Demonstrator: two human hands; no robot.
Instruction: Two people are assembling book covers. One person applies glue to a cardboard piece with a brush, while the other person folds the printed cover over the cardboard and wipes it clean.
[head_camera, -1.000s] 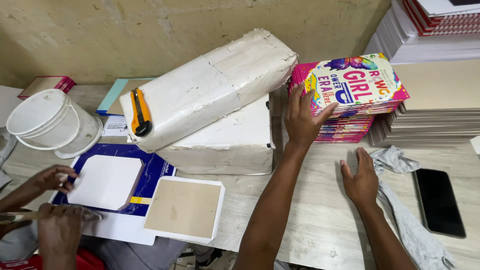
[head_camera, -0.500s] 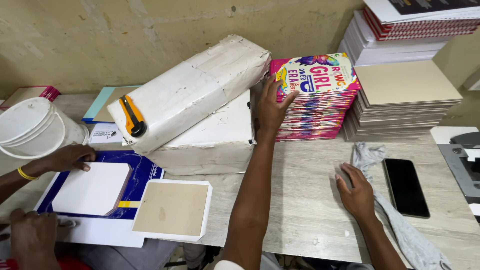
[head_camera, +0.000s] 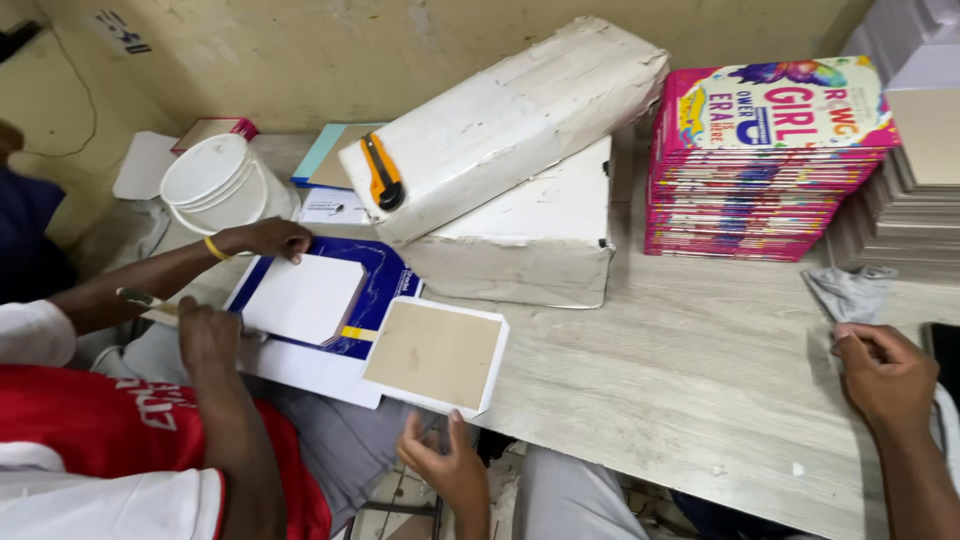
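- The tabletop (head_camera: 700, 370) is pale grey wood-grain, set against a yellowish wall.
- At the middle of the far edge lies a white wrapped package (head_camera: 540, 235).
- Toward the far right corner stands a pile of pink-edged books (head_camera: 760, 190), with a stack of brown boards (head_camera: 900, 215) just beside it.
- A grey cloth (head_camera: 850, 292) lies in front of that stack.
- At the near edge lies a white-framed brown board (head_camera: 437, 355), touching a blue cover sheet (head_camera: 375, 290).
- At the far left stands a white bucket (head_camera: 215, 185).

pink-spined book stack (head_camera: 765, 190) at the bench's far edge, orange cutter (head_camera: 380, 171) on white parcel (head_camera: 510, 120), blue sheet (head_camera: 375, 290), tan board (head_camera: 435, 353), pale wood-grain bench (head_camera: 680, 380).
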